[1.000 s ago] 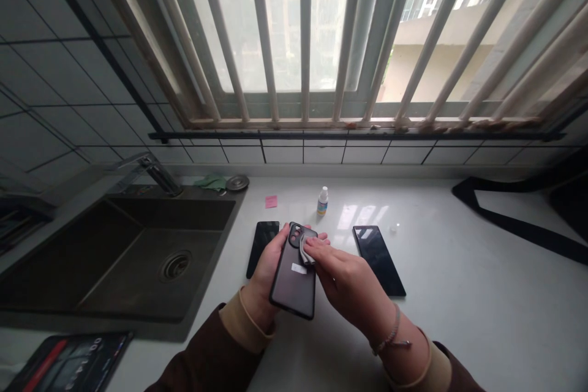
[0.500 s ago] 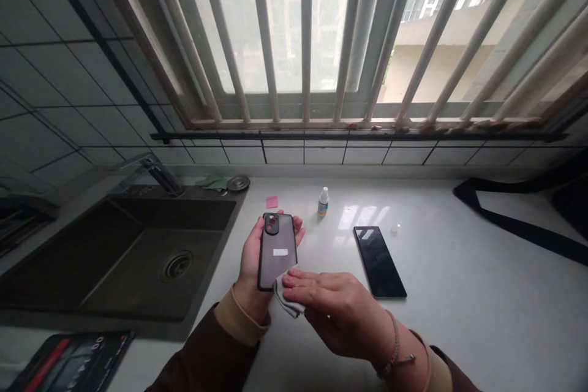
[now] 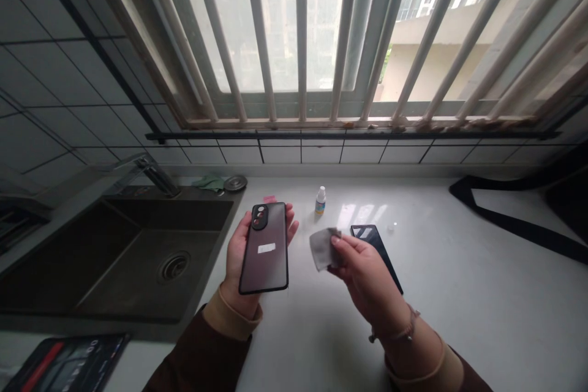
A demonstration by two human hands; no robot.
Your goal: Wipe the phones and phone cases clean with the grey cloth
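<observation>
Left hand (image 3: 237, 257) held up above the desk (image 3: 459, 300), fingers wrapped around a phone in a dark case (image 3: 265, 251), right hand (image 3: 362, 275) with fingers pinched narrowly on a grey cloth (image 3: 323, 249), just above a black phone (image 3: 369, 234) lying on the desk, small dropper bottle (image 3: 320, 201) behind

The sink (image 3: 151, 263) is set in the counter (image 3: 463, 300) left of my left hand (image 3: 236, 257); the bottle (image 3: 320, 201) stands ahead, between my hands; the phone (image 3: 370, 236) lies partly under my right hand (image 3: 365, 275); the window (image 3: 298, 30) is behind everything.
</observation>
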